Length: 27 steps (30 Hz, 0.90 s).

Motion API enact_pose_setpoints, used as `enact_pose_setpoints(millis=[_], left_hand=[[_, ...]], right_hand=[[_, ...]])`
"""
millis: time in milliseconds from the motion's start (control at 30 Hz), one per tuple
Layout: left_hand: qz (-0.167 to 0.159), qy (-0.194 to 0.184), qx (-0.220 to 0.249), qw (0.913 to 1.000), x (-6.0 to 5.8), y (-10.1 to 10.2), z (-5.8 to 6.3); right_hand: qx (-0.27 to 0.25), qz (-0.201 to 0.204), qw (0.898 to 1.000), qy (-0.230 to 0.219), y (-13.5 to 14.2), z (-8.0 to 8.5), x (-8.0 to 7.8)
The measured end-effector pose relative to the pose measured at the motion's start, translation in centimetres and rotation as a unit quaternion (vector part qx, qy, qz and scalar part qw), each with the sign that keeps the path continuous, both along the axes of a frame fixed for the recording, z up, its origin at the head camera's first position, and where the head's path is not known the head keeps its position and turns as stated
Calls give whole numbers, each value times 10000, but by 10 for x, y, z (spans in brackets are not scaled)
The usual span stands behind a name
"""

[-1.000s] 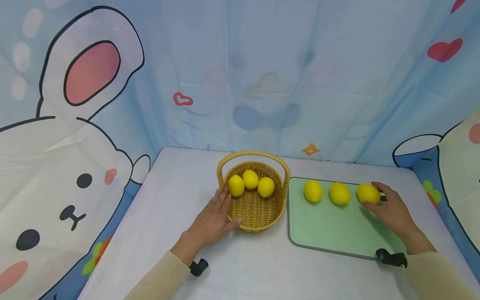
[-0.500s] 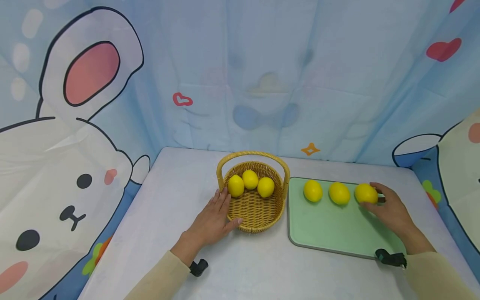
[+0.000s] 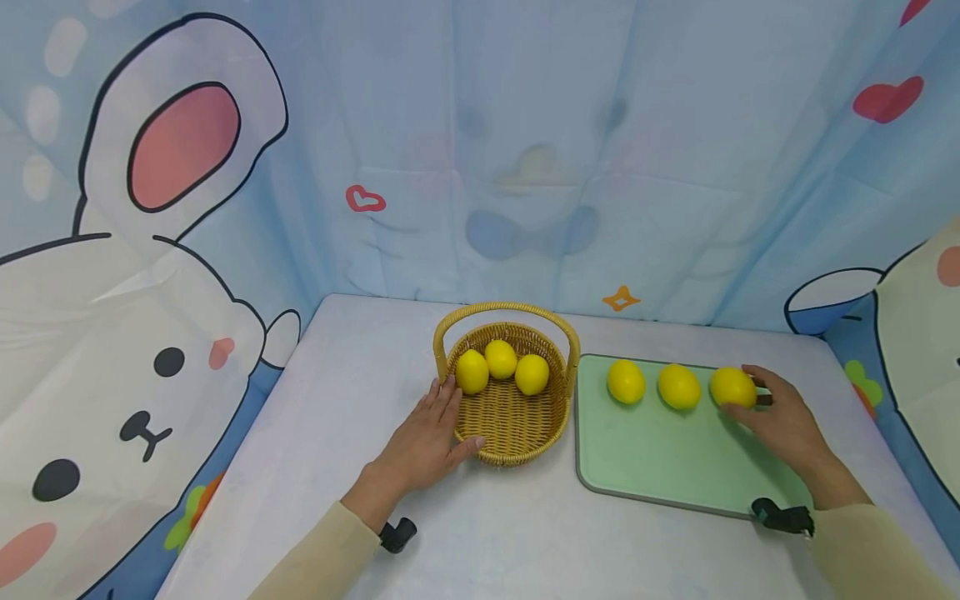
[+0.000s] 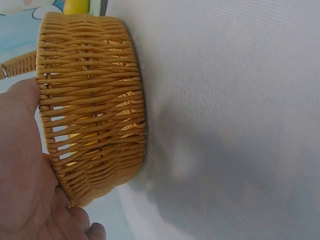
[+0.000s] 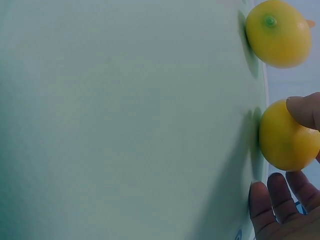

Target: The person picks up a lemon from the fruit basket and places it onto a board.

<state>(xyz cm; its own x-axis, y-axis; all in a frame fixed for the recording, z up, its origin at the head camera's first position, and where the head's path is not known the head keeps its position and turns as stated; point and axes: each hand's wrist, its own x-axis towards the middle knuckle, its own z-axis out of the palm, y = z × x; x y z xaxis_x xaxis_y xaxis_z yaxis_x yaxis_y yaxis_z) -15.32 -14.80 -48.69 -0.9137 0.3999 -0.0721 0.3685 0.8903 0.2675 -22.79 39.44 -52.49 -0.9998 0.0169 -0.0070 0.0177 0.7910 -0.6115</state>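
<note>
A round wicker basket (image 3: 510, 429) with an arched handle stands mid-table, with three lemons (image 3: 500, 359) in its far half. My left hand (image 3: 417, 442) rests along its left side, fingers fairly straight and thumb at the near rim. The left wrist view shows the palm beside the woven wall (image 4: 92, 100). To the right lies a pale green cutting board (image 3: 675, 458) bearing a row of three lemons along its far edge. The rightmost lemon (image 3: 732, 387) is pinched by my right hand (image 3: 783, 425), its thumb across the fruit (image 5: 285, 142) in the right wrist view.
The other two board lemons, a left one (image 3: 626, 382) and a middle one (image 3: 679, 387), sit close by. The board's left edge is right beside the basket. A printed curtain (image 3: 540, 167) hangs behind the white table (image 3: 525, 533).
The rightmost lemon has shifted slightly left toward the middle one, with my right fingers on it. The left hand and basket have stayed in place.
</note>
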Motion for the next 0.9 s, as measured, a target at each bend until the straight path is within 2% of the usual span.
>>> enact_pose_setpoints(millis=[367, 900], left_hand=[[9, -9, 44, 10000, 0, 0, 0], [-33, 48, 26, 10000, -1, 0, -2]], right_hand=[[120, -211, 9997, -87, -1, 1, 0], [68, -292, 9992, 278, -12, 15, 4]])
